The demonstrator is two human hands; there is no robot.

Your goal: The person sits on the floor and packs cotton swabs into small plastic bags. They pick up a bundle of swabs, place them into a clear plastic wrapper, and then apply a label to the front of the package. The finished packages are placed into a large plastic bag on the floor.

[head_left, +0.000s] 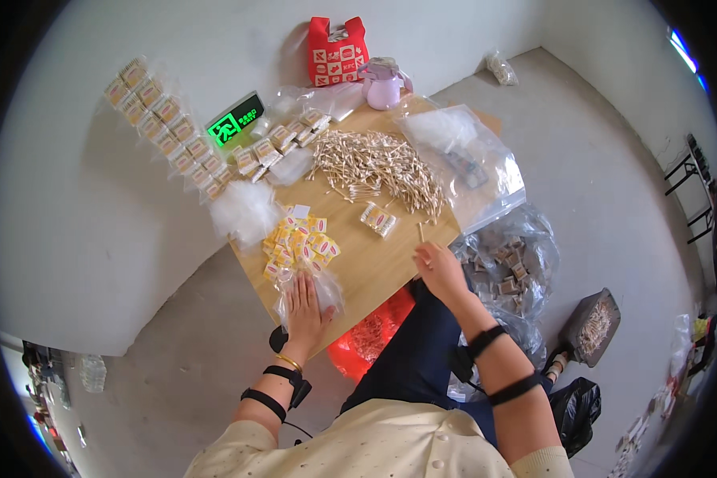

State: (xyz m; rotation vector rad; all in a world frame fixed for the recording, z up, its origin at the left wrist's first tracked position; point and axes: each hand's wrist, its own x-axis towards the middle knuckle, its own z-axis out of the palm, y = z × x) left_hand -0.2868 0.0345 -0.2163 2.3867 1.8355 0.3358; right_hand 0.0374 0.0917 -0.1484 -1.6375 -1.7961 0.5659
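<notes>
My left hand (303, 307) lies flat, fingers stretched, on a stack of clear plastic bags (329, 288) at the table's near left edge. Just beyond its fingertips is a loose heap of small yellow and white printed cards (299, 239). My right hand (440, 269) is at the table's right edge with its fingers curled together; what they hold, if anything, is hidden. A single cotton swab (421, 231) shows right beyond those fingertips, and I cannot tell whether they touch it. A filled pack of cotton swabs (378, 219) rests on the wooden table (358, 267) between the hands.
A large pile of loose cotton swabs (378, 163) covers the table's far middle. Filled packs (167, 131) stand in rows at the far left, by a green lit sign (235, 121). Right of the table are a big clear bag of packs (518, 259) and a grey bin (589, 325).
</notes>
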